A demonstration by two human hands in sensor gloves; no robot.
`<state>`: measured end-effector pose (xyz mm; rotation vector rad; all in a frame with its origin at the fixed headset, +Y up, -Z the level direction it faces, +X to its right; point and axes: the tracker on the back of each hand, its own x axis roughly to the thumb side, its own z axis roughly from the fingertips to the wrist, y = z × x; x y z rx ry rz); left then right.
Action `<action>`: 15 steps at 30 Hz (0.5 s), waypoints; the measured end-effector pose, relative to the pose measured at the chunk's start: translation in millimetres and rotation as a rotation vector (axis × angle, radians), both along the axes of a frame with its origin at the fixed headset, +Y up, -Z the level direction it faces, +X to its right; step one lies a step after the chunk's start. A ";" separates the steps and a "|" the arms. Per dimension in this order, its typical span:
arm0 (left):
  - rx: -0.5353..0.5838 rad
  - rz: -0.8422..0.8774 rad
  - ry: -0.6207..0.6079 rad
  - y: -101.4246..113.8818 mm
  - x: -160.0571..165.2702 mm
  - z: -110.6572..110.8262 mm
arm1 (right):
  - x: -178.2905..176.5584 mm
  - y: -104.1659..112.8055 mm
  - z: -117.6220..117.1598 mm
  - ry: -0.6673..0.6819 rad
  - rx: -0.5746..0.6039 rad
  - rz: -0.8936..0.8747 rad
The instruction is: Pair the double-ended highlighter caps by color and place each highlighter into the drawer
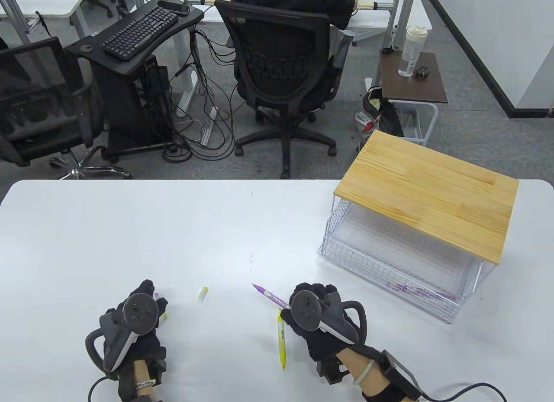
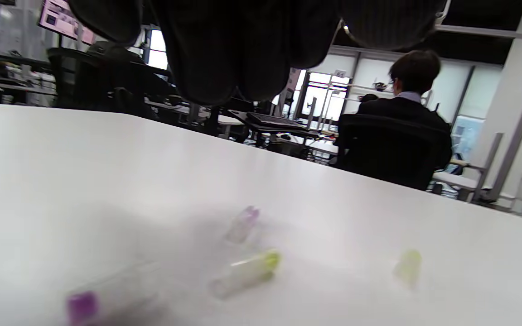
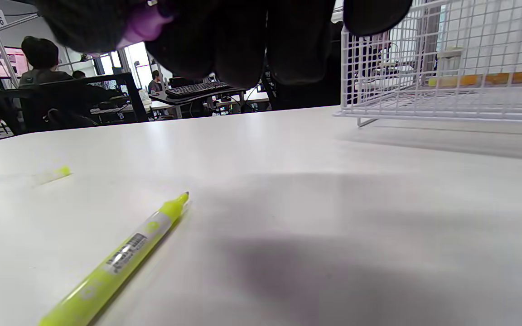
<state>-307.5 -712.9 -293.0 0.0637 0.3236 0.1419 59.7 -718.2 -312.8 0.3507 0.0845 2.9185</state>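
Nearest the camera, the right hand (image 1: 318, 322) grips a purple highlighter (image 1: 269, 294), its bare tip pointing up-left, away from the wire drawer (image 1: 368, 263). Beside that hand lies the yellow highlighter (image 1: 281, 339), also uncapped. Both look light, stiff and slick, best pinched mid-barrel. Farther from the drawer, the left hand (image 1: 136, 322) hovers palm-down over small loose caps (image 2: 245, 274); whether its fingers grasp one cannot be told.

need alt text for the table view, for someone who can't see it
Two gloved hands rest low on a white table: the right hand grips an uncapped purple highlighter, with a yellow highlighter beside it. The left hand lies near loose caps, and a wire drawer stands open at right.
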 end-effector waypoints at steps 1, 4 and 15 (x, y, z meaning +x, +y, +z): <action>-0.020 -0.022 0.021 -3.1 -3.0 0.0 | -0.9 -0.1 0.8 0.004 0.001 0.002; -0.132 -0.026 0.065 -13.9 -10.7 -2.1 | -3.7 -1.9 2.9 0.016 0.003 0.017; -0.465 -0.130 0.150 -51.0 -17.8 -11.9 | -7.7 -11.9 0.9 0.026 -0.026 0.044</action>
